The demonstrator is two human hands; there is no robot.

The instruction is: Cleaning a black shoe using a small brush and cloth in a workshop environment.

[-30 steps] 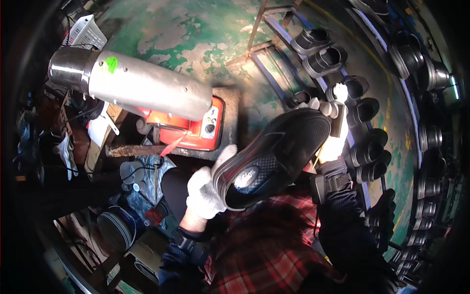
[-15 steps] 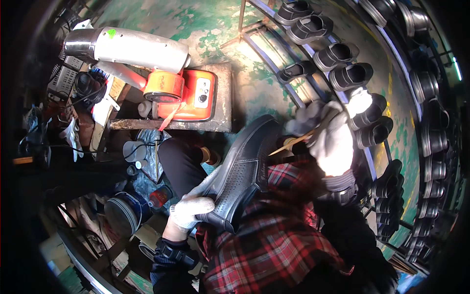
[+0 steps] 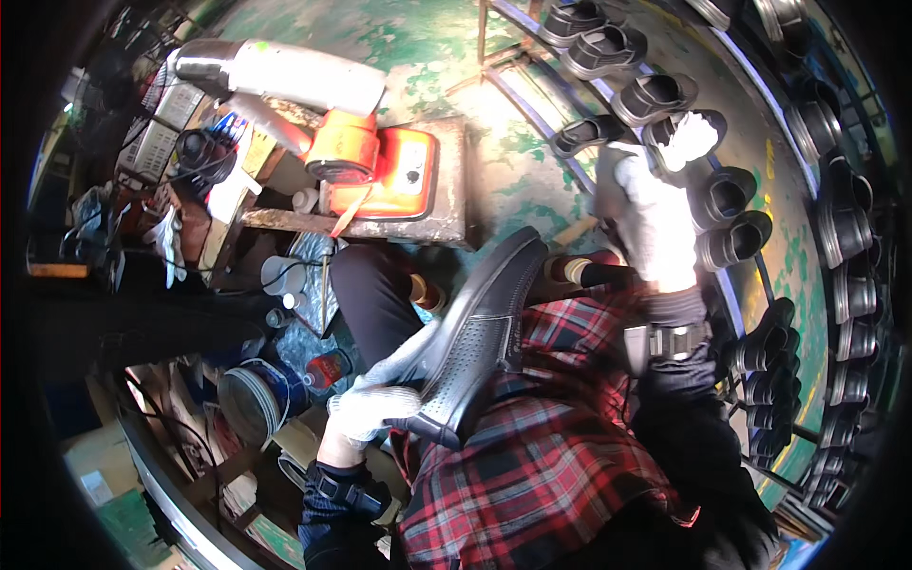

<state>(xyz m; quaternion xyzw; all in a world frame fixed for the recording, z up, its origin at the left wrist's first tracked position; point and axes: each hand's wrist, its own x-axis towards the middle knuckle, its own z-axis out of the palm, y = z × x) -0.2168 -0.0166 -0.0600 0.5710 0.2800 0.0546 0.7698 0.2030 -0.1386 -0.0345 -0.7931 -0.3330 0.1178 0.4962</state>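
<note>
My left hand [image 3: 375, 407], in a pale knitted glove, grips a black slip-on shoe [image 3: 475, 347] by its heel end. The shoe is tilted over my lap, toe pointing up and away, its perforated side and thick sole edge showing. My right hand [image 3: 655, 214], also gloved, is raised at the right beside the shoe rack. Glare and motion blur hide most of its fingers. A bright white crumpled wad [image 3: 691, 141] shows at its far end, in front of a shoe on the rack, and seems to be held by it.
An orange machine [image 3: 385, 176] with a silver barrel stands on a worn low table [image 3: 451, 180] ahead. Racks of black shoes [image 3: 608, 49] curve along the right. To the left are a bucket [image 3: 249, 404], a red-labelled bottle [image 3: 326, 369] and clutter. Red plaid cloth [image 3: 532, 465] covers my lap.
My right hand has moved up and away from the shoe with the white wad, toward the rack. The thin stick seen by the shoe no longer shows there. My left hand keeps its hold.
</note>
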